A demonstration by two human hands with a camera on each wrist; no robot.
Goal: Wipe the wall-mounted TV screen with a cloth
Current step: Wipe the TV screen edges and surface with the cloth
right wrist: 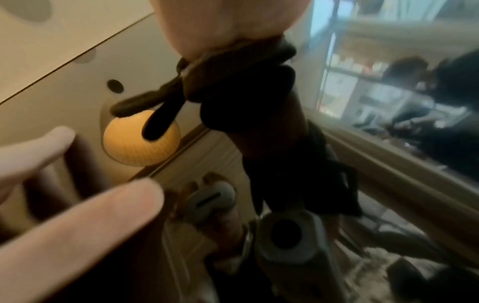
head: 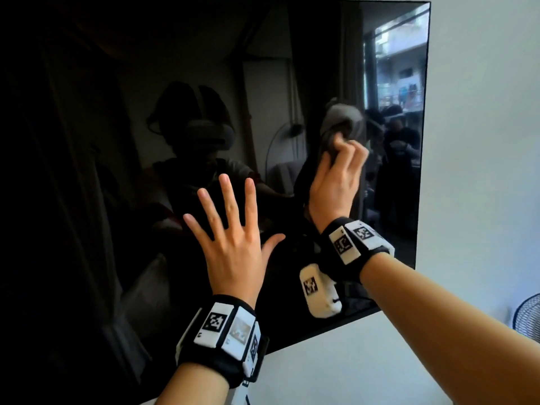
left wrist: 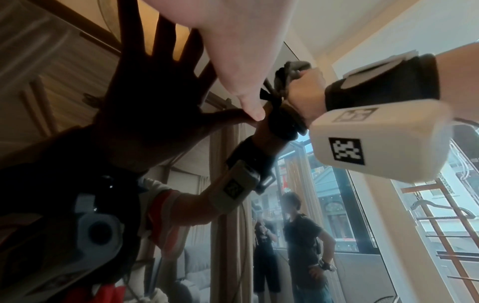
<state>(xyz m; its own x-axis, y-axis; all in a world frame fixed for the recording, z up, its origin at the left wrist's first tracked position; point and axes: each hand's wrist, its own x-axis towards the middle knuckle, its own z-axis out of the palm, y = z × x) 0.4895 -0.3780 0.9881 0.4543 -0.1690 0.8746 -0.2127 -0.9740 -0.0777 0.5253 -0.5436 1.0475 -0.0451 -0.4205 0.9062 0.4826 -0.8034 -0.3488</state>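
Black flat wall-mounted TV screen (head: 175,83) fills frame left and centre; left hand (head: 230,252) spread lower centre, right hand (head: 336,182) with bunched grey cloth (head: 340,118) right of it; fan (head: 529,314) lower right edge.

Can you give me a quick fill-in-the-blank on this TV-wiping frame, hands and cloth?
1. The grey cloth is gripped by the ____ hand.
2. The left hand lies on the TV screen with fingers ____.
3. The cloth is bunched near the screen's ____ edge.

Missing words: right; spread; right
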